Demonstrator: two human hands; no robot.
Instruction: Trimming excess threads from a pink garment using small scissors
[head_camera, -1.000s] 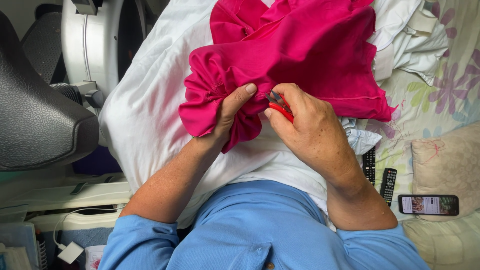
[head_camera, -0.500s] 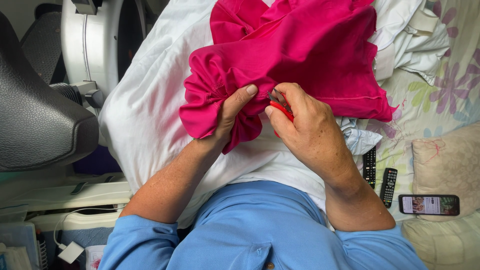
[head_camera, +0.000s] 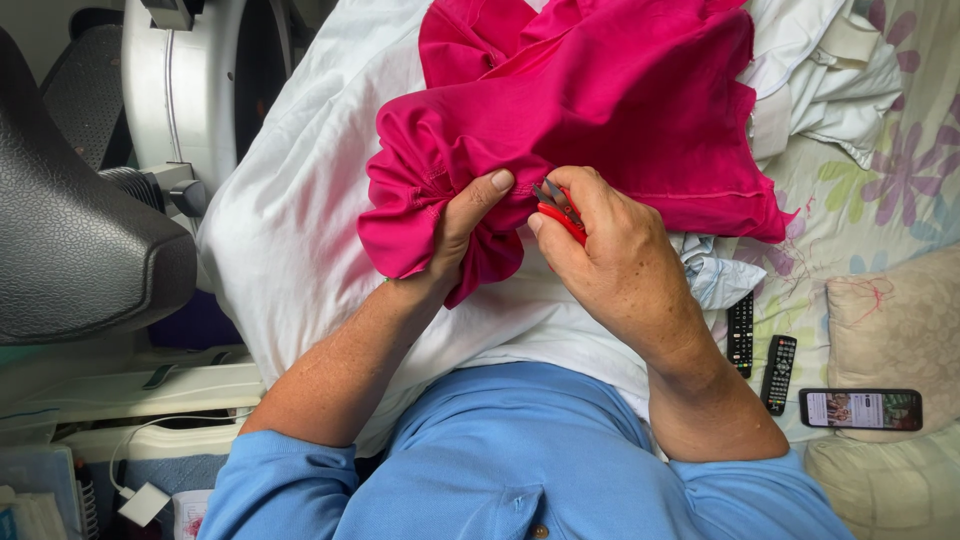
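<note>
A bright pink garment (head_camera: 600, 110) lies bunched over white cloth (head_camera: 290, 240) on my lap. My left hand (head_camera: 462, 232) pinches a gathered fold of the pink fabric, thumb on top. My right hand (head_camera: 625, 265) grips small red-handled thread snips (head_camera: 558, 208), their metal tips pointing at the fold just right of my left thumb. The blades touch or nearly touch the fabric; I cannot tell which.
Two black remote controls (head_camera: 760, 350) and a phone (head_camera: 860, 408) with a lit screen lie at the right on floral bedding (head_camera: 900, 170). A beige cushion (head_camera: 900, 320) sits beside them. A dark padded seat (head_camera: 70, 250) and a white machine (head_camera: 190, 90) stand left.
</note>
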